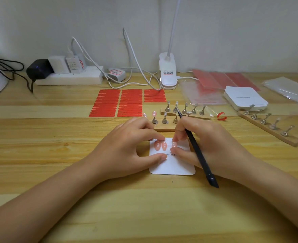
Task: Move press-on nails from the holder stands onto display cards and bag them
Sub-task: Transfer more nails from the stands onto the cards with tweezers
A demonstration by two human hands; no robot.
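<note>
Mounting step: left hand (136, 146) pins display card (172, 163), fingers flat; right hand (206, 146), gripping black tool (197, 151), pinches third nail (174, 144); next, press it beside mounted pair (160, 145).

Both forearms are bare from the frame's lower edge to the wrists, with no sleeve showing on either. The left hand (127, 146) and right hand (204, 146) wear no gloves, rings, watch or bracelets. The fingernails that show are short and unpainted.
</note>
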